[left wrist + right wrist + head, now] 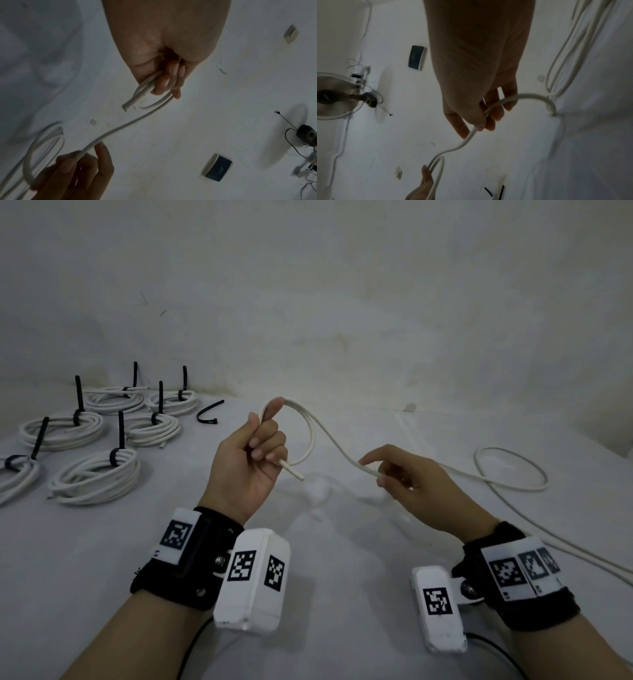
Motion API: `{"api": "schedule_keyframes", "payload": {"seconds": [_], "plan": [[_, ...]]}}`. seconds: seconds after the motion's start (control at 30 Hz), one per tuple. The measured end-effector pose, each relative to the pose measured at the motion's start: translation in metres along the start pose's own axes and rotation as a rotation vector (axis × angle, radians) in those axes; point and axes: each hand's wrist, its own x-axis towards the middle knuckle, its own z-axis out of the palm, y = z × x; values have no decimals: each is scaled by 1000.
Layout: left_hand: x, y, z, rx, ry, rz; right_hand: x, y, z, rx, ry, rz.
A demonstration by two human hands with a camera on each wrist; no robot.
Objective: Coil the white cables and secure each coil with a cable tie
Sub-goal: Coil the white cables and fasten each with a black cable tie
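My left hand point(255, 445) is raised palm-up and grips a first small loop of the white cable point(310, 429), its cut end point(294, 472) sticking out below the curled fingers. In the left wrist view the left hand point(167, 79) holds the loop of white cable point(133, 121). The cable runs right to my right hand point(394, 470), which pinches it loosely between thumb and fingers. In the right wrist view the right hand point(485, 115) has the white cable point(465, 140) passing through it. The rest trails in a loose loop point(510, 470) on the white sheet.
Several coiled white cables point(97, 475) bound with black ties lie at the left. One loose black cable tie point(209, 412) lies behind them near the wall. More cable runs off the right edge point(582, 553). A dark switch plate point(217, 167) and a fan point(332, 97) show on the wall.
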Motion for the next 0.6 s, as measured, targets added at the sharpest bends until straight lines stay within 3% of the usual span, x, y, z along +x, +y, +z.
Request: {"api": "schedule_keyframes", "payload": {"seconds": [0.2, 0.3, 0.4, 0.6], "plan": [[-1, -14, 8, 291, 23, 57, 1, -32, 2, -248, -143, -235], [-5, -27, 13, 462, 0, 49, -2, -53, 6, -261, -191, -311], [-10, -36, 14, 644, -56, -25, -4, -61, 6, -143, -113, -355], [-20, -48, 17, 846, -207, -192, -4, -53, 0, 63, 184, -198]]}}
